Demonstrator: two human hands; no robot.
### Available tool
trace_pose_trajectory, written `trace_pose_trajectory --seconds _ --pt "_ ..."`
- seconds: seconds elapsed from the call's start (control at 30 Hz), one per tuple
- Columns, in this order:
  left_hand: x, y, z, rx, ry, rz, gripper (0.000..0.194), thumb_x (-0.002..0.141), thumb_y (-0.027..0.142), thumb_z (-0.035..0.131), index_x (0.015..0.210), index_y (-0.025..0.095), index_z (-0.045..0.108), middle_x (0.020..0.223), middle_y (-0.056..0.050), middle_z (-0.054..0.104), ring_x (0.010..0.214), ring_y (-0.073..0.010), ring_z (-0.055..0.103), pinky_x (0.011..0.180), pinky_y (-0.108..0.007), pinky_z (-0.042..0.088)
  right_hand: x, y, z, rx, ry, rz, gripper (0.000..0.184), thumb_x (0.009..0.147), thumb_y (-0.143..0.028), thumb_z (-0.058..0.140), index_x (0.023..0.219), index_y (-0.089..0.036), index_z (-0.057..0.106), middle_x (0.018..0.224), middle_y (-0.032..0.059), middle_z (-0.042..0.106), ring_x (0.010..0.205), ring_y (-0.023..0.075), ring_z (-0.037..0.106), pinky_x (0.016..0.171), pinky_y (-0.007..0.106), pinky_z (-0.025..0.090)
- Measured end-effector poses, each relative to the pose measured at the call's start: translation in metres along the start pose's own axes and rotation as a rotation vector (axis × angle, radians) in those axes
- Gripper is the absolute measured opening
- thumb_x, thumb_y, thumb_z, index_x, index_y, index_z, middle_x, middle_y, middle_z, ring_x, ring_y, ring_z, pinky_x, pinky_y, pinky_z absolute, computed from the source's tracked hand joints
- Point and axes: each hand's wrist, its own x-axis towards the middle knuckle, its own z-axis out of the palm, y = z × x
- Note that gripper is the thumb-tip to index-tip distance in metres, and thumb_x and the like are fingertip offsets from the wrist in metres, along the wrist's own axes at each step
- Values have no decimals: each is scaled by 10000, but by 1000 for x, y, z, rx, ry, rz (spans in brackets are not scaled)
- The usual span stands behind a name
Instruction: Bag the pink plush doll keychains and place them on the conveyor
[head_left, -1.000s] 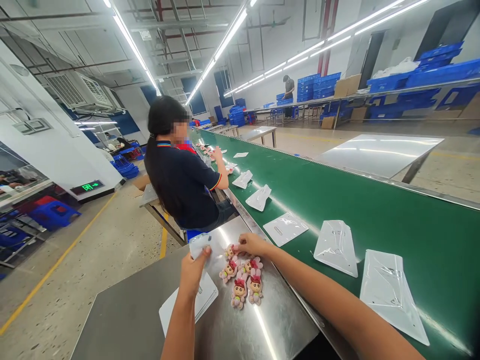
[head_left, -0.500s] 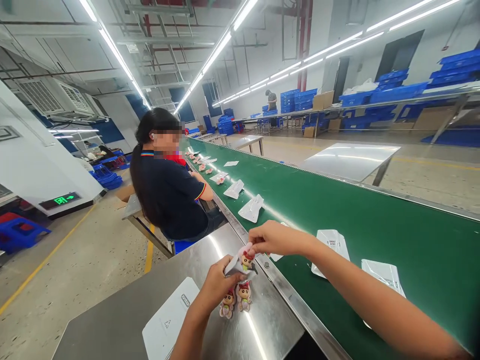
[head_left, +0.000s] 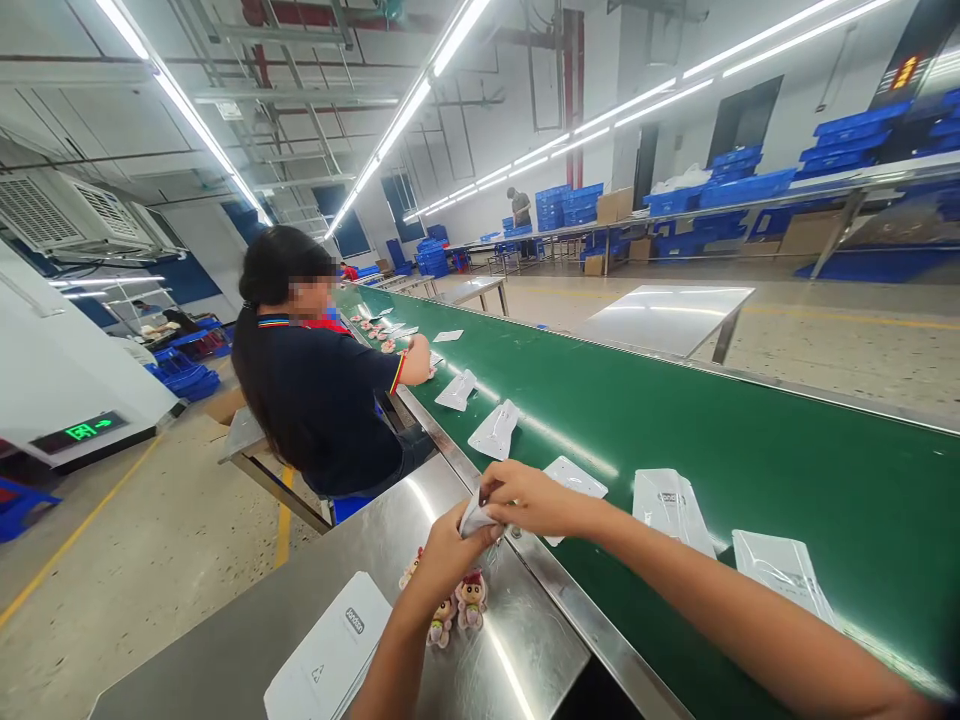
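My left hand (head_left: 448, 548) is closed around a small white pouch (head_left: 474, 516) above the metal table. The fingers of my right hand (head_left: 517, 497) pinch at the pouch's upper end; what is inside it is hidden. Just below my left hand lie small doll figures with red tops, one (head_left: 471, 598) in plain sight and others (head_left: 441, 624) partly covered by my wrist. A stack of flat white pouches (head_left: 330, 640) rests on the table left of my left forearm.
A green conveyor belt (head_left: 600, 410) runs alongside, carrying several white pouches (head_left: 671, 505) and, farther off, small figures. Its metal edge (head_left: 555, 580) borders the table (head_left: 225, 640). A co-worker (head_left: 315, 390) sits ahead on the left, one arm over the belt.
The doll figure my right hand held at the pouch has gone out of sight, and my fingers now close on the pouch's end. The co-worker's arm has reached over the belt. The view has shifted.
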Motion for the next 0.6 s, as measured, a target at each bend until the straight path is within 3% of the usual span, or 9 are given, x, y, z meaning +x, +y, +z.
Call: trace_pose_trajectory --seconds 0.1,0.17,0.27,0.33,0.47,0.6 --pt "14 0 -1 -135 -89 -27 286 682 401 639 788 136 631 692 7 602 661 -146 524 628 -233 379 -7 35 -29 69 -59 183 294 867 -346 424 969 -201 658 977 50 584 867 144 543 770 256 404" --pt "30 -2 0 -225 -34 -25 312 641 400 683 792 132 632 687 7 606 655 -141 528 639 -232 383 -13 62 -37 -62 -176 354 295 787 -335 552 1046 -219 632 995 58 571 887 171 538 771 273 400" --pt "63 -7 8 -416 133 -43 385 549 368 757 815 120 633 680 1 614 632 -132 533 628 -229 391 -21 94 -28 -299 -434 521 481 599 -326 724 1063 -251 621 1033 67 543 951 234 511 766 305 394" --pt "86 -10 19 -519 200 -64 421 526 364 768 831 109 631 691 -12 622 628 -132 543 625 -233 403 -23 105 -16 -393 -519 562 516 532 -360 759 1020 -246 634 1055 76 526 997 265 483 755 312 391" --pt "123 -14 48 -595 232 -84 445 577 417 710 878 104 617 697 -29 630 640 -145 576 627 -249 426 -34 104 -5 -394 -620 607 383 545 -359 742 888 -210 658 934 57 568 892 236 535 651 269 387" --pt "148 -13 78 -629 173 -86 435 609 416 684 898 97 619 734 -50 644 706 -175 606 675 -274 444 -59 77 -15 -300 -633 539 303 600 -314 696 885 -231 641 749 -4 582 684 172 550 537 231 329"
